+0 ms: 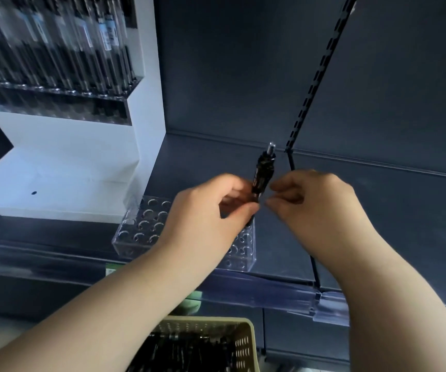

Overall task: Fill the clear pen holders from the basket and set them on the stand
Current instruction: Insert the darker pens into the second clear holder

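Note:
A clear pen holder [141, 232] with rows of round holes lies on the dark shelf, partly hidden by my left hand. My left hand [208, 210] holds a bunch of black pens [263, 170] upright above the holder's right end. My right hand [315, 202] is beside the pens with its fingers curled and its fingertips at the pens' lower part; whether it pinches them is unclear. The beige basket [243, 342] at the bottom holds several black pens. The white stand [87, 167] at the left carries a filled clear holder [55, 100] on its upper step.
A dark back wall with a slotted upright rail [315, 84] rises behind the shelf. A clear price strip [270, 291] runs along the shelf's front edge. The stand's lower step [55, 183] is bare white.

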The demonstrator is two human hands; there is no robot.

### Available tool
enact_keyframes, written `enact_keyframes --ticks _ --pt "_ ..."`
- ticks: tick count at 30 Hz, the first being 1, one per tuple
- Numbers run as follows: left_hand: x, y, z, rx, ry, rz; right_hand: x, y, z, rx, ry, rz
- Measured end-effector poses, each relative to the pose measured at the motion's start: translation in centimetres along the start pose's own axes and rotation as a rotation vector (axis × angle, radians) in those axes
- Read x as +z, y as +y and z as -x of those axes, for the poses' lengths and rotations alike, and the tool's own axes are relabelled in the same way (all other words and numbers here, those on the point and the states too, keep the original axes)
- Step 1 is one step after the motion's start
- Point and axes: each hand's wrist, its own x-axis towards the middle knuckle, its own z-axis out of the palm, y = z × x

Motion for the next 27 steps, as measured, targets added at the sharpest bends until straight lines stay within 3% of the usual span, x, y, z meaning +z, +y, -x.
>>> enact_keyframes --ticks 19,23,27 --pt "1.0 -1.1 0.1 -0.083 -0.118 -0.308 0.4 0.2 0.6 0.076 -0.157 0.130" --pt "-0.8 -0.8 1.5 0.008 -0.138 -0.456 0.5 -0.3 1.5 0.062 -0.157 0.182" --pt "-3.5 0.1 4.2 0.229 -0.178 -0.698 0.6 -0.9 3.3 0.052 -0.161 0.232"
